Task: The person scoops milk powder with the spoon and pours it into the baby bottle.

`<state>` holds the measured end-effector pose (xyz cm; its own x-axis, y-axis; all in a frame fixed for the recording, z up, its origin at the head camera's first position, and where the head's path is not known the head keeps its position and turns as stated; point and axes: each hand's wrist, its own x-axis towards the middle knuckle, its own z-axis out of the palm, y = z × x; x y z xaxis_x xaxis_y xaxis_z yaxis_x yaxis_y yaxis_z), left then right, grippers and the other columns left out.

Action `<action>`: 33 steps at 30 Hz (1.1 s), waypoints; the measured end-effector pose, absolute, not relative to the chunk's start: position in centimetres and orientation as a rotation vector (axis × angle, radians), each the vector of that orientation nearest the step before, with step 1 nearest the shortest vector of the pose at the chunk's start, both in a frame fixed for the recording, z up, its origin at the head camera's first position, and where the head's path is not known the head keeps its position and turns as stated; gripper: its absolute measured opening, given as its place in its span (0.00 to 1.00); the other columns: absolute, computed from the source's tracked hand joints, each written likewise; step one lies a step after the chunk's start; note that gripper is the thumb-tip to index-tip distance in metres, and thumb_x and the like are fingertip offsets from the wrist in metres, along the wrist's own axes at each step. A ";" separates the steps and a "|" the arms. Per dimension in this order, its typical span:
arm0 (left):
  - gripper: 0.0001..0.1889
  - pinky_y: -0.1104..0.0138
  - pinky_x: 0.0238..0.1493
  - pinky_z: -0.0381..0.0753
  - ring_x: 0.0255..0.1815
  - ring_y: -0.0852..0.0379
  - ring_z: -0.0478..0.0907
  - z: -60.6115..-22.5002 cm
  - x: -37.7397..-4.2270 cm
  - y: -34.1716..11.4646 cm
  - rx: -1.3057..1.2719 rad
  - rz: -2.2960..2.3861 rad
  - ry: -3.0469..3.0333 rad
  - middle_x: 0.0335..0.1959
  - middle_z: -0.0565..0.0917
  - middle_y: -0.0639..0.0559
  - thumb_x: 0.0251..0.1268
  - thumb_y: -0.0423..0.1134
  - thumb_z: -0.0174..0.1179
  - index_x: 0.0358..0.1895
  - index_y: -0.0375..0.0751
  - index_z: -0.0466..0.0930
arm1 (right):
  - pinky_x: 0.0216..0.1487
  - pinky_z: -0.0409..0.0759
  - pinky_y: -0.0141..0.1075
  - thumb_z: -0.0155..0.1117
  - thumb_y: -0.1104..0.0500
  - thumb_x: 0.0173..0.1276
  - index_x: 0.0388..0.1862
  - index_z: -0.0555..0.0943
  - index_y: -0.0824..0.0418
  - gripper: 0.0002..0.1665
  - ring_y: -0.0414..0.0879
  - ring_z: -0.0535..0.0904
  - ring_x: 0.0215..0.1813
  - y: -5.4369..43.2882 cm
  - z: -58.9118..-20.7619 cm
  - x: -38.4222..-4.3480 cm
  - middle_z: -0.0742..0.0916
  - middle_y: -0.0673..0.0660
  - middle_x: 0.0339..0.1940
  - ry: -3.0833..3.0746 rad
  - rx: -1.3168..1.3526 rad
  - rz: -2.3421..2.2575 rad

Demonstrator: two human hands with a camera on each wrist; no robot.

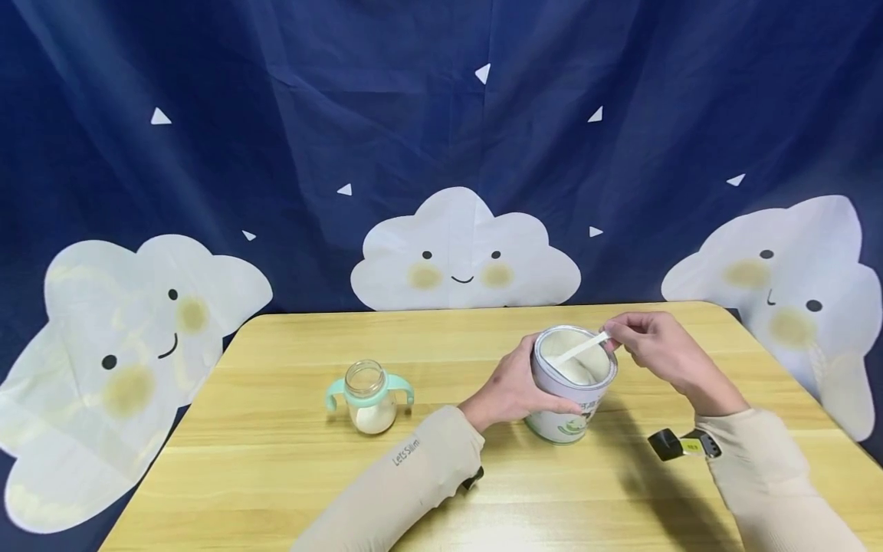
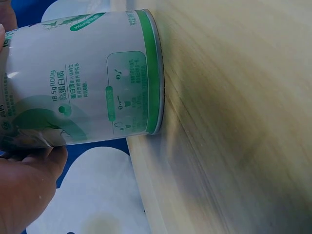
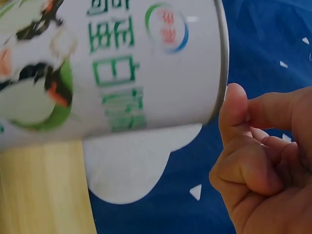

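Observation:
My left hand (image 1: 513, 389) grips a white and green milk powder can (image 1: 552, 425) from its left side, with the thumb across the front. In the left wrist view, the printed wall of the can (image 2: 87, 83) shows with its green-banded base close to the tabletop. Pale powder (image 1: 576, 372) lies inside the open top. Between thumb and forefinger, my right hand (image 1: 651, 345) pinches the handle of a white scoop (image 1: 585, 347) at the can's right rim. The scoop slants down into the can, and its lower end is at the powder. In the right wrist view, the pinching fingertips (image 3: 235, 100) are right at the rim.
A baby bottle (image 1: 372, 418) with mint-green handles and no cap stands left of the can, pale powder inside it. The wooden table (image 1: 276, 475) ends at a dark blue curtain (image 1: 386, 123) printed with smiling clouds.

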<state>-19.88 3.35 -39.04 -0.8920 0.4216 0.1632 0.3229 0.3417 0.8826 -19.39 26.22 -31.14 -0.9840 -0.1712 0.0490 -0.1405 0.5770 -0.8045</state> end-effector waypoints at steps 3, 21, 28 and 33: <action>0.56 0.68 0.60 0.74 0.57 0.65 0.74 -39.0 -19.9 3.4 0.697 1.608 2.492 0.59 0.77 0.60 0.34 0.47 0.86 0.73 0.48 0.62 | 0.18 0.63 0.33 0.54 0.56 0.79 0.46 0.80 0.75 0.20 0.37 0.64 0.19 27.1 -31.3 -19.4 0.82 0.43 0.26 2.746 -0.248 -1.462; 0.57 0.67 0.61 0.73 0.59 0.64 0.74 -38.9 -20.0 3.3 0.705 1.594 2.514 0.60 0.77 0.58 0.35 0.47 0.86 0.73 0.47 0.61 | 0.17 0.55 0.41 0.55 0.54 0.79 0.37 0.82 0.61 0.14 0.38 0.60 0.17 29.2 -33.0 -18.9 0.74 0.42 0.19 2.654 -0.152 -1.698; 0.57 0.66 0.61 0.74 0.59 0.64 0.74 -38.9 -20.0 3.3 0.701 1.575 2.514 0.61 0.76 0.59 0.35 0.48 0.86 0.73 0.48 0.61 | 0.18 0.56 0.40 0.54 0.54 0.79 0.39 0.81 0.65 0.15 0.38 0.60 0.17 29.2 -32.6 -18.9 0.75 0.43 0.20 2.665 -0.163 -1.694; 0.57 0.65 0.62 0.74 0.59 0.64 0.73 -38.8 -19.9 3.1 0.721 1.567 2.492 0.61 0.76 0.61 0.35 0.49 0.85 0.74 0.49 0.60 | 0.18 0.56 0.41 0.54 0.55 0.79 0.33 0.82 0.58 0.15 0.38 0.59 0.17 29.2 -32.2 -18.9 0.71 0.43 0.17 2.652 -0.177 -1.716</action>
<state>-19.94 3.06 -38.85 -0.8811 0.4471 0.1540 0.3326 0.3544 0.8739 -18.92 29.17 -32.24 -0.9935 -0.0820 0.0790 -0.1057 0.4055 -0.9080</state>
